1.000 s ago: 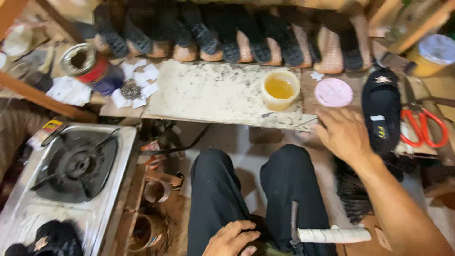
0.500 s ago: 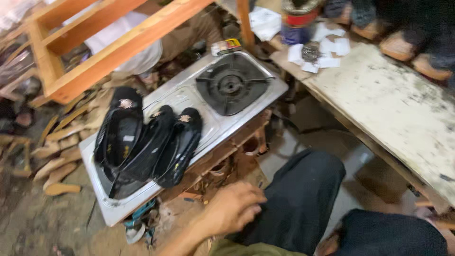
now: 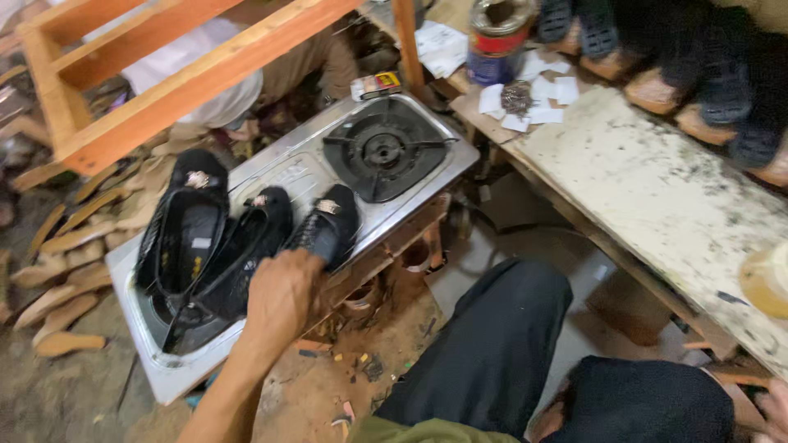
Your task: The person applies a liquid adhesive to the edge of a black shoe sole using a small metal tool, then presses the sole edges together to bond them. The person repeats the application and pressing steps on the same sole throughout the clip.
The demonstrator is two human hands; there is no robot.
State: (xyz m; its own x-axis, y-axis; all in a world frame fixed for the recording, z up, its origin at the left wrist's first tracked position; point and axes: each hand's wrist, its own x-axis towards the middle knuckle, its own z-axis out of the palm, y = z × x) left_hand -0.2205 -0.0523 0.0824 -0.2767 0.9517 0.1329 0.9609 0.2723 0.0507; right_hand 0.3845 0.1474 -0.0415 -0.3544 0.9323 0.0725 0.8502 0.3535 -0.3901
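Left hand (image 3: 283, 297) closed over the heel of a black slip-on shoe upper (image 3: 322, 228) lying on the steel gas stove (image 3: 287, 176), just left of its burner (image 3: 382, 151). Small yellow-red rectangular pack (image 3: 376, 84) sits at the stove's far edge; red-blue labelled tin (image 3: 501, 41) beyond. Right hand (image 3: 773, 410) barely in frame, grip unclear.

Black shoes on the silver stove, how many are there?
3. One black shoe lies farthest left, one in the middle, and one beside the burner, under the left hand. More may be hidden.
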